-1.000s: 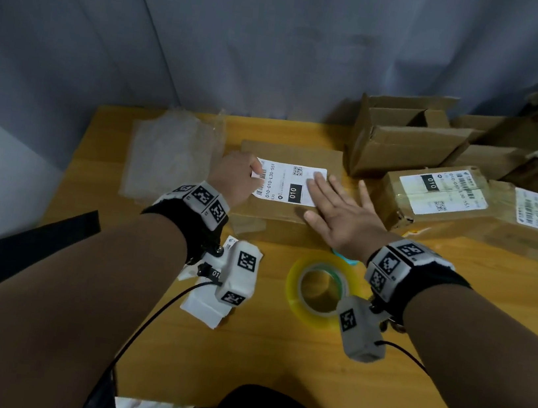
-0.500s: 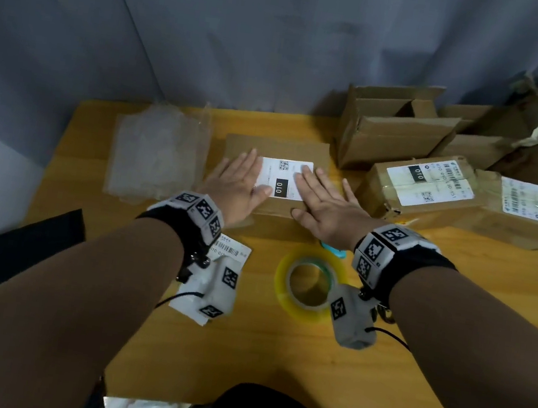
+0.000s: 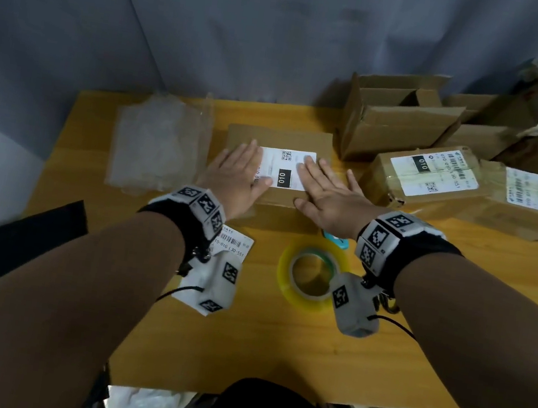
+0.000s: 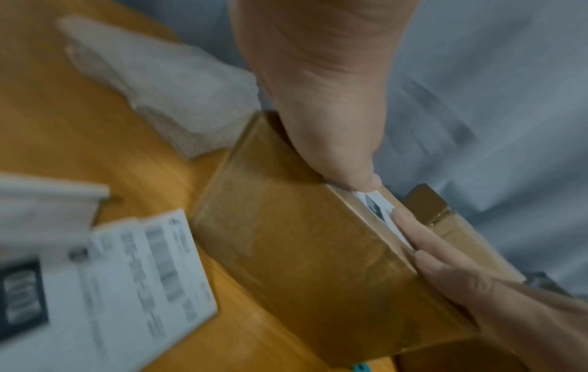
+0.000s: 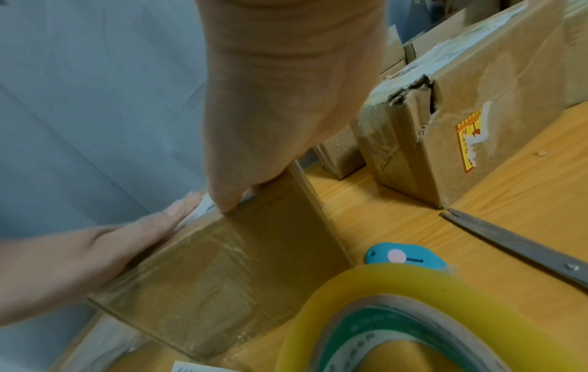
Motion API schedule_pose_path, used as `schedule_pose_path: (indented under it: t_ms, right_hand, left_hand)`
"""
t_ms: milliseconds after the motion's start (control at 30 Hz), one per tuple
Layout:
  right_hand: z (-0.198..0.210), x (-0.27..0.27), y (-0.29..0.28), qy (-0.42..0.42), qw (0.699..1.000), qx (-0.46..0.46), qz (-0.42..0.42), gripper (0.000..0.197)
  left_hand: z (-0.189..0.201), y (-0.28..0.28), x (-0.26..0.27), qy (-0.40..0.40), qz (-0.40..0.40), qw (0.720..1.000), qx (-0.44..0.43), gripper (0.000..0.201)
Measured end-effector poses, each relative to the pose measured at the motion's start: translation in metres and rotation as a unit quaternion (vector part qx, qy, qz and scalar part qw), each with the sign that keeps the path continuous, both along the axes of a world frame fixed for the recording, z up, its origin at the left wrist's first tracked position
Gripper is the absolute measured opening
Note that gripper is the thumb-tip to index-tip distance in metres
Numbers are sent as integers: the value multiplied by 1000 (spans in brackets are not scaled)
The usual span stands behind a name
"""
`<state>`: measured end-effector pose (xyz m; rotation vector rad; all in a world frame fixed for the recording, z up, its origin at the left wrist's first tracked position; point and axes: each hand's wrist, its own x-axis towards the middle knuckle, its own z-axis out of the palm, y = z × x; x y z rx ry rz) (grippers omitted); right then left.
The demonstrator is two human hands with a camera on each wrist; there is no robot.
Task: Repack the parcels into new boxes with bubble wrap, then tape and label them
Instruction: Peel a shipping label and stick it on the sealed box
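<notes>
A sealed brown box (image 3: 280, 139) lies on the wooden table (image 3: 274, 350) in front of me, with a white shipping label (image 3: 288, 168) on its top. My left hand (image 3: 237, 173) lies flat on the label's left part, fingers straight. My right hand (image 3: 326, 191) presses flat on the label's right part, fingers spread. In the left wrist view the box (image 4: 296, 264) shows its taped side, and both hands rest on its top edge. The right wrist view shows the same box (image 5: 222, 276) under both flat hands.
A folded sheet of bubble wrap (image 3: 158, 143) lies left of the box. A roll of clear tape (image 3: 311, 275), a blue cutter (image 3: 335, 240) and spare labels (image 3: 231, 243) sit near me. Scissors (image 5: 515, 246) lie to the right. Worn labelled parcels (image 3: 430, 178) and open boxes (image 3: 397, 114) crowd the right.
My left hand went from pinching the label's left edge to lying flat on it. Both hands have smoothed over the label, the right sliding a little across it.
</notes>
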<state>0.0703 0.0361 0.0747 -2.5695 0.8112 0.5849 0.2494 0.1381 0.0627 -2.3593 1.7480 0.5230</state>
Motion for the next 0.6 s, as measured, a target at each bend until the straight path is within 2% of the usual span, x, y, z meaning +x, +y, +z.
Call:
schedule_pose_path:
  t_ms: [100, 200, 267, 333, 433, 600]
  right_hand:
    - [11, 7, 2, -53, 997, -53, -19, 56]
    - [24, 30, 5, -80, 987, -137, -13, 44]
    - [19, 39, 10, -63, 989, -130, -7, 50]
    - [9, 37, 13, -33, 996, -84, -28, 55]
    - [-2, 27, 11, 14, 996, -64, -57, 54]
    - [3, 23, 2, 64, 989, -113, -76, 64]
  left_hand:
    - [10, -3, 4, -46, 15, 999, 20, 68]
    - [17, -16, -10, -33, -28, 999, -14, 58]
    - [11, -21, -20, 6, -53, 998, -25, 54]
    - [3, -17, -22, 25, -34, 999, -7, 55]
    - [-4, -9, -9, 14, -22, 1000, 6, 58]
    - [5, 4, 19, -41, -2, 999, 24, 66]
